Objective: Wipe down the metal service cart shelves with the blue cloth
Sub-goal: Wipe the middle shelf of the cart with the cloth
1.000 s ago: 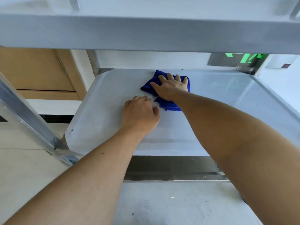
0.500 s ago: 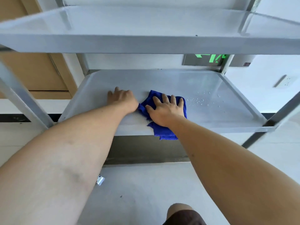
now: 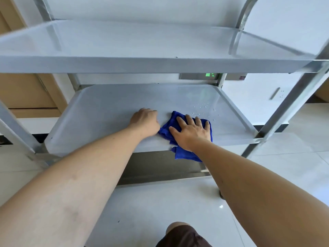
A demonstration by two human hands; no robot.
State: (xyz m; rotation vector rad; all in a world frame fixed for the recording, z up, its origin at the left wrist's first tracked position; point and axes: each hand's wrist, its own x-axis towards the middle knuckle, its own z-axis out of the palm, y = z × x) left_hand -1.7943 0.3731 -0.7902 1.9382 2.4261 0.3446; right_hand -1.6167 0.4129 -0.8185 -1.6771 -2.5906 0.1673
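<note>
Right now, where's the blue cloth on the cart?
In the head view the blue cloth lies on the middle shelf at its front edge, right of centre, under the flat right hand, one corner hanging over; the left hand is just beside it.

The blue cloth (image 3: 185, 138) is pressed flat onto the middle shelf (image 3: 106, 107) by the right hand (image 3: 191, 133), fingers spread — one corner hangs over the front edge. The left hand (image 3: 145, 123) is rested on the shelf just beside it. Water droplets (image 3: 200, 107) are scattered behind the cloth — the upper shelf (image 3: 142, 45) is seen above.
</note>
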